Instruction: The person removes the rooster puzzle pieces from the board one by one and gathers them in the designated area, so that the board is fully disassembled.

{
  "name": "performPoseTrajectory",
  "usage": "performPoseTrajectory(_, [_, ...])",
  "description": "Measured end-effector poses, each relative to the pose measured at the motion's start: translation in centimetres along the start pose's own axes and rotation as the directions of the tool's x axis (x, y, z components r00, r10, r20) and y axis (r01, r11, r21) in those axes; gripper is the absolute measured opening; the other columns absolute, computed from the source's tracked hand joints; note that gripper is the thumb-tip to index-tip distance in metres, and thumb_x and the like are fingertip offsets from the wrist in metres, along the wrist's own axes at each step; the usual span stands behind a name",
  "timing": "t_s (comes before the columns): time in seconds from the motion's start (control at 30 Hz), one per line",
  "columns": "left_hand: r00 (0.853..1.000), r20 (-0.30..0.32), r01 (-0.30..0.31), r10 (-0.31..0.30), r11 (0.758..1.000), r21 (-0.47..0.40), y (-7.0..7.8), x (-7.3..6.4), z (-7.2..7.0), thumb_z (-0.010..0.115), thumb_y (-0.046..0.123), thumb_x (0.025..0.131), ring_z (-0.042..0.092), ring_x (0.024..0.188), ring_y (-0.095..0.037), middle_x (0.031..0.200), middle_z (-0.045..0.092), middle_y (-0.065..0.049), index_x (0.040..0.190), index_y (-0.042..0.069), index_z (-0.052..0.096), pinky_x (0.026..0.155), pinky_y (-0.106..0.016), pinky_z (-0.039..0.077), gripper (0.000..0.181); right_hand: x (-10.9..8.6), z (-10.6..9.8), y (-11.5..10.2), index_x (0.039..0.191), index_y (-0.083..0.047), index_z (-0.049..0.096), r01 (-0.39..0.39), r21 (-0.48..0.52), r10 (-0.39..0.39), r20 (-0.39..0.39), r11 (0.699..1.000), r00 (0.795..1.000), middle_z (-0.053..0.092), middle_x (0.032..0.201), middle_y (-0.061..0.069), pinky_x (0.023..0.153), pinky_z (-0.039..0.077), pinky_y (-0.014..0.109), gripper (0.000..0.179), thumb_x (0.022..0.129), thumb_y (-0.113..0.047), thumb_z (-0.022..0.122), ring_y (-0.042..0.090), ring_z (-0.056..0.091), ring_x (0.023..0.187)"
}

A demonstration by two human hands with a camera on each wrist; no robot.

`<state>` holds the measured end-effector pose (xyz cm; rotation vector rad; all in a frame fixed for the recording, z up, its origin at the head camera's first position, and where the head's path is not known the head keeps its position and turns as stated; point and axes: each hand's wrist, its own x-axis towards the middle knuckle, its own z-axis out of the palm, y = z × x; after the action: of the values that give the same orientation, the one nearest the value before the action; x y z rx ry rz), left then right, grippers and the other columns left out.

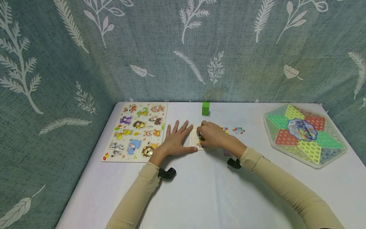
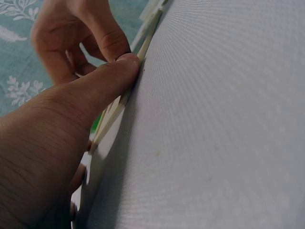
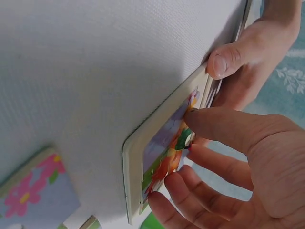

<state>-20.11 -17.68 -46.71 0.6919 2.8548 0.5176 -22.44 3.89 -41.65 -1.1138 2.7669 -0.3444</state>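
A small wooden jigsaw tray (image 1: 194, 137) lies flat on the table between both hands. My left hand (image 1: 178, 140) rests at its left side with spread fingers, and its thumb (image 3: 220, 66) touches the tray's near corner. Over the tray, my right hand (image 1: 213, 136) has its fingers bent, pinching a jigsaw piece (image 3: 183, 138) with green and orange print between thumb and fingertips. Joined pieces (image 3: 161, 131) with a purple and green picture fill part of the tray beside it. In the head view the right hand covers much of the tray.
Loose jigsaw pieces (image 1: 238, 130) lie right of the tray, one with pink flowers (image 3: 34, 188). A green block (image 1: 205, 108) stands behind. At left is an animal knob-puzzle board (image 1: 123, 158); at right, a hexagonal star-patterned game box (image 1: 303, 129). Patterned cloth (image 1: 160, 76) walls the back.
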Motion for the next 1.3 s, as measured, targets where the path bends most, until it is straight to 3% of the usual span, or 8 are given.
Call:
performPoseTrajectory(0.87, [1.0, -0.015, 0.001, -0.001, 1.0, -0.001, 0.2, -0.02, 0.03, 0.062, 0.072, 0.083, -0.01, 0.15, -0.038, 0.168, 0.004, -0.003, 0.162, 0.024, 0.017, 0.114, -0.062, -0.011, 0.103, -0.29, -0.16, -0.2, 0.105, -0.008, 0.069, -0.007, -0.022, 0.006, -0.057, 1.0, 0.998, 0.056, 0.097, 0.006, 0.064, 0.048, 0.034, 0.035, 0.079, -0.023, 0.087, 0.018, 0.053, 0.074])
performPoseTrajectory(1.1, [1.0, -0.014, 0.009, -0.009, 1.0, 0.007, 0.18, -0.11, 0.08, 0.062, 0.073, 0.082, -0.011, 0.15, -0.038, 0.168, 0.003, -0.002, 0.162, 0.025, 0.018, 0.115, -0.062, -0.011, 0.104, -0.38, 0.12, -0.31, 0.103, -0.006, 0.068, 0.0, -0.03, -0.003, -0.095, 1.0, 0.995, 0.053, 0.089, 0.004, 0.06, 0.044, 0.032, 0.032, 0.08, -0.021, 0.084, 0.017, 0.05, 0.067])
performPoseTrajectory(1.3, [1.0, -0.015, 0.003, -0.003, 1.0, 0.005, 0.12, 0.0, 0.1, 0.062, 0.073, 0.083, -0.011, 0.15, -0.038, 0.168, 0.004, -0.001, 0.162, 0.025, 0.018, 0.115, -0.061, -0.011, 0.103, -0.37, 0.26, -0.33, 0.108, -0.005, 0.07, -0.017, -0.023, 0.015, -0.083, 1.0, 0.996, 0.056, 0.093, 0.006, 0.062, 0.046, 0.034, 0.032, 0.082, -0.02, 0.081, 0.018, 0.051, 0.068])
